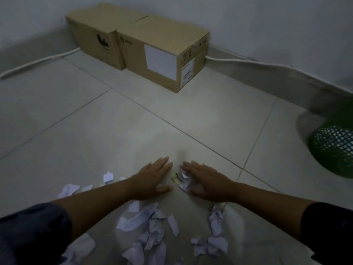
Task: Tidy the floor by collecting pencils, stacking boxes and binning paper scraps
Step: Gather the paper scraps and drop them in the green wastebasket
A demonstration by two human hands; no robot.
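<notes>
Two flat hands, left hand [152, 178] and right hand [207, 183], rake paper scraps [182, 179]; next scoop toward green bin [334, 148] at 3 o'clock.

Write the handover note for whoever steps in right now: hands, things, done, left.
Left hand: open, flat on the floor, holding nothing.
Right hand: open, fingers spread over a small clump of scraps.
Paper scraps: scattered on the tiles near the person, none binned that I can see.
Green mesh bin: at the right edge, its inside is hidden.
Two cardboard boxes: side by side against the wall, not stacked.
Pencils: none visible.
Left: gather scraps, bin them, stack boxes.
</notes>
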